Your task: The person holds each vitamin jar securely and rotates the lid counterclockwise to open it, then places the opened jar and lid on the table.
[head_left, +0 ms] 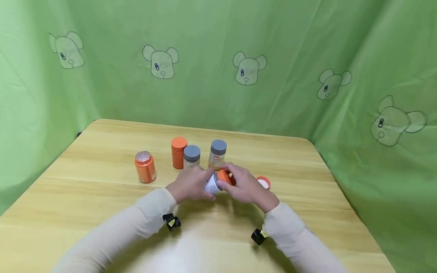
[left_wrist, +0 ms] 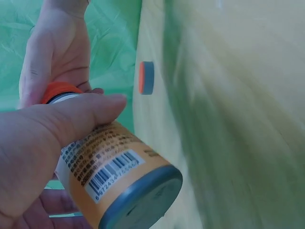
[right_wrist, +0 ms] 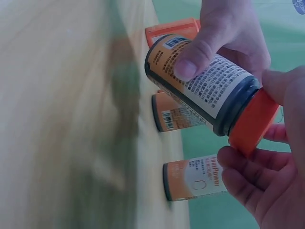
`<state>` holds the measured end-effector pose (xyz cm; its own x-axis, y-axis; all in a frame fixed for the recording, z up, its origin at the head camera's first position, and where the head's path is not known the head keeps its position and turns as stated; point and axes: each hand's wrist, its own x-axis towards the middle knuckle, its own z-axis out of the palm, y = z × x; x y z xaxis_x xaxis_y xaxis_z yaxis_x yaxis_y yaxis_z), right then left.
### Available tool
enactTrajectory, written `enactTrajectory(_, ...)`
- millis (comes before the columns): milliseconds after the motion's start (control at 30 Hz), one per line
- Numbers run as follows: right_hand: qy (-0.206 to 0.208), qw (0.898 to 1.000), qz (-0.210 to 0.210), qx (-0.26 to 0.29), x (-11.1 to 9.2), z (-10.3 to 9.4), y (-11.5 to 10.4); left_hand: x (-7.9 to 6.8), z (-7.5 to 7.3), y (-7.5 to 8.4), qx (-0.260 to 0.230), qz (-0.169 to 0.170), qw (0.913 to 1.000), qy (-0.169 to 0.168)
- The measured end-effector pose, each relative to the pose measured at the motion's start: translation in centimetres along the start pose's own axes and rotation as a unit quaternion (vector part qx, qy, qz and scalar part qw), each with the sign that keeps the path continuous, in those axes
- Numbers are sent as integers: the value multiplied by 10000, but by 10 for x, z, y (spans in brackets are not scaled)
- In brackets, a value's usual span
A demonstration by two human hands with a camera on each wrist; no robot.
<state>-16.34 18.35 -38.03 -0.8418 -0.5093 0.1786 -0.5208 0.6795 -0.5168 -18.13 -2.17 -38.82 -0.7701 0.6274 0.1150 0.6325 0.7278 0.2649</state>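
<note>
My left hand (head_left: 192, 184) holds a pill bottle (right_wrist: 200, 78) round its body, thumb laid across the label. The bottle is tilted above the table, with a dark grey neck and base and an orange and white label with a barcode. On its mouth sits an orange cap (right_wrist: 254, 123), which my right hand (head_left: 244, 185) grips between thumb and fingers. From the frames I cannot tell whether the cap is threaded on or loose. In the left wrist view the dark base (left_wrist: 143, 198) of the bottle faces the camera, and the right hand (left_wrist: 62, 52) is beyond it.
On the wooden table (head_left: 112, 212) stand an orange bottle (head_left: 146, 168) with a foil seal showing, an orange capped bottle (head_left: 178, 155) and two grey-capped bottles (head_left: 192, 152) (head_left: 217, 151). A loose orange-rimmed cap (head_left: 264, 182) lies right of my right hand. Green curtain (head_left: 205, 98) surrounds the table.
</note>
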Motion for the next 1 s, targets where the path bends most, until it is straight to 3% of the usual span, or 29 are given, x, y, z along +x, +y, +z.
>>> enactTrajectory(233,-158,9996,-146,165,-1,6,0,-4,2,-3,93,-47,9999,-15)
enactTrajectory(500,-115,9998,-4,133,1,10,3,-5,5,-6,44,-27,10000,-36)
enactTrajectory(800,-133,9994,-242,187,0,6,0,-4,2,-5,159,-33,9998,-64)
enactTrajectory(1000,-41,9998,-130,128,-2,4,0,-3,1,-3,153,-9,9999,-73)
